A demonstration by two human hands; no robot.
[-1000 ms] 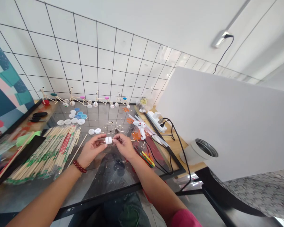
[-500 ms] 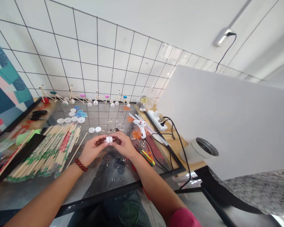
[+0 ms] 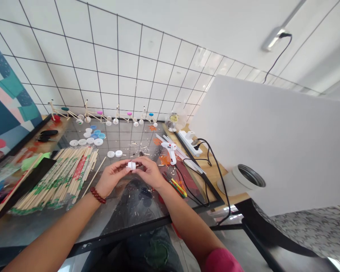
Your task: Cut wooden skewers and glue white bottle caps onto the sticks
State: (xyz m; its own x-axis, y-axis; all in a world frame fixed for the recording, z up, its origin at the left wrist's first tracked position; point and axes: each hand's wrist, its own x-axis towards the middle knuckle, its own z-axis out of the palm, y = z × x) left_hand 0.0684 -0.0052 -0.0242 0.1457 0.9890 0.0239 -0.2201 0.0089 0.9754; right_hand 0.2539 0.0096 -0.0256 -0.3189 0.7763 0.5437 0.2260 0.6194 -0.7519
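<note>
Both my hands meet over the middle of the glass table (image 3: 124,217). My left hand (image 3: 112,177) and my right hand (image 3: 149,173) pinch a small white bottle cap (image 3: 131,165) between their fingertips, the left from the left side, the right from the right. A red bead bracelet (image 3: 96,195) is on my left wrist. A thin stick seems to run through the cap, but it is too small to be sure. Two loose white caps (image 3: 115,153) lie just beyond my hands.
A heap of wrapped chopsticks (image 3: 59,177) lies at the left. A white glue gun (image 3: 170,149) stands right of my hands, its black cable running to a power strip (image 3: 189,137). White and blue caps (image 3: 92,136) and small stick models (image 3: 102,116) line the back wall.
My hands closed in around the white cap and stayed together; the view shifted slightly, with little other movement.
</note>
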